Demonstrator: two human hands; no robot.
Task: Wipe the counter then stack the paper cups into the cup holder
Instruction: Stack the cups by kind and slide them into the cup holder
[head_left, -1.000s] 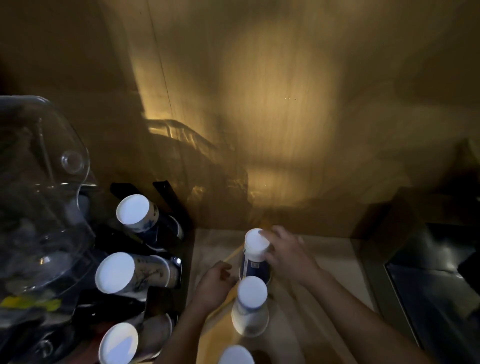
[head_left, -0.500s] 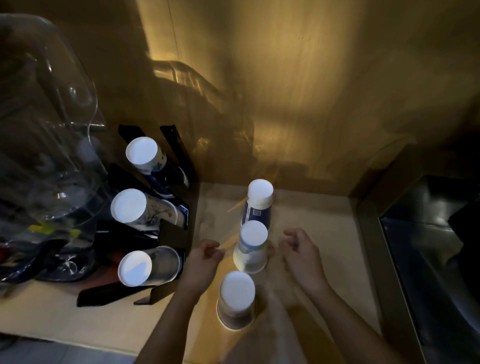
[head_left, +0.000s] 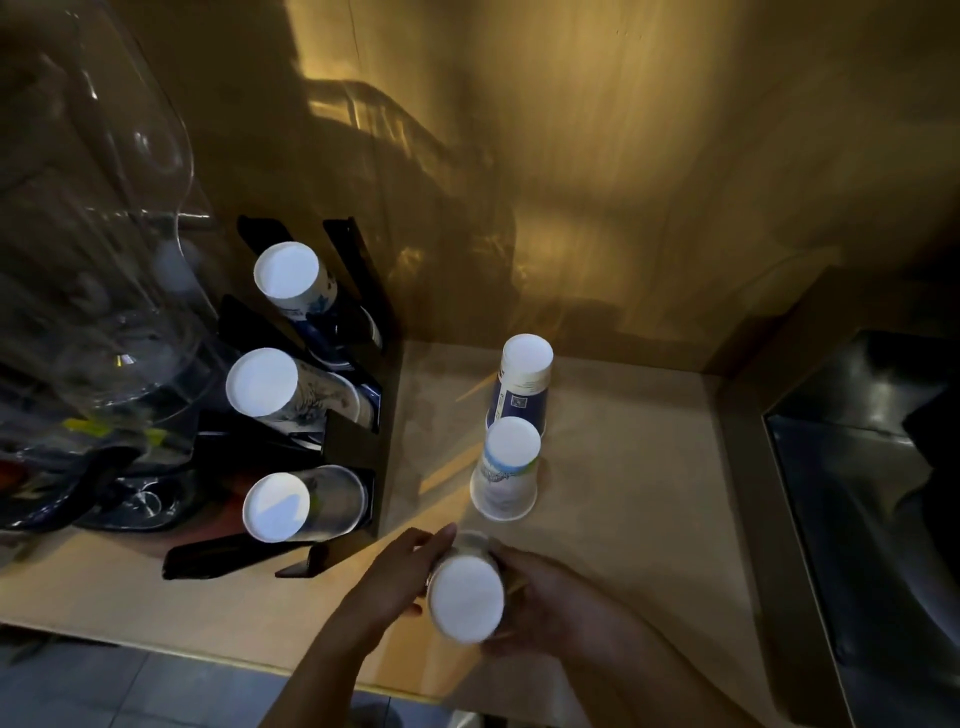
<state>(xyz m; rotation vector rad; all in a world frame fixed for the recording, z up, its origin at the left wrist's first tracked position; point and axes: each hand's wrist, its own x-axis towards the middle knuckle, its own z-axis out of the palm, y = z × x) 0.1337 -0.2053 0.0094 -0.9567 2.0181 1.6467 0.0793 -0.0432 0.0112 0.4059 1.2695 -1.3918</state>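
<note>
At the far left stands a clear glass jug (head_left: 104, 270), blurred and dim. Just right of it the black cup holder (head_left: 358, 457) leans back against the wall, three slots filled — a top stack (head_left: 291, 273), a middle stack (head_left: 267, 384) and a bottom stack (head_left: 291, 504), each lying tilted with its white base toward the camera.

On the pale counter (head_left: 623, 467) to the right of the holder, two upside-down paper cups stand in a line: a blue-printed cup (head_left: 522, 382) near the back wall and a white cup (head_left: 506, 467) just in front of it, the two seeming to touch.

Nearer the front edge, the left hand (head_left: 392, 582) and the right hand (head_left: 550, 603) close around a third cup (head_left: 465, 597) from either side, fingers curled on its wall, base up and tilted toward the camera. Whether it is lifted off the counter or resting on its rim I cannot tell.

Such a cup is likely very light and thin-walled — it should dent under a hard squeeze and slide easily on the smooth top. The safest hold is probably low on the wall near the stiff rolled rim, or round the base, with gentle pressure. The bottom stack lies close to the left of the hands, a short carry.
</note>
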